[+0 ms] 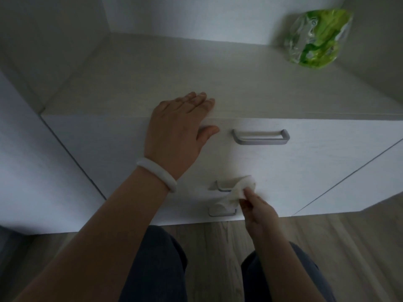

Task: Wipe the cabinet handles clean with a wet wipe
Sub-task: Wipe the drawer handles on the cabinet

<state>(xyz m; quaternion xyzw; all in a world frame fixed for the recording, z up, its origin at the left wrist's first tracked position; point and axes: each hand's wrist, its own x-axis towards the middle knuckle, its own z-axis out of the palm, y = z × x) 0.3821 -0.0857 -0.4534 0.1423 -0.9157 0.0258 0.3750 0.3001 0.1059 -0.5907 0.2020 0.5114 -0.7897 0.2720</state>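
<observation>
The right hand (256, 209) is pinching one white wipe (234, 192) and has it pressed onto the middle handle (224, 185) of the cabinet (305, 162), so the wipe covers that handle's right end and trails down to the bottom handle (222, 211). The left hand (177, 134) is flat with fingers straight on the front edge of the surface (196, 75), thumb hanging over the drawer front, one white bangle (158, 174) on the wrist. I count three handles stacked down the front; the top handle (260, 137) is bare, right beside that thumb. One green pack (316, 38) sits at the far right corner of the surface. Two dark trouser legs (157, 269), wood floor (349, 247) below.
</observation>
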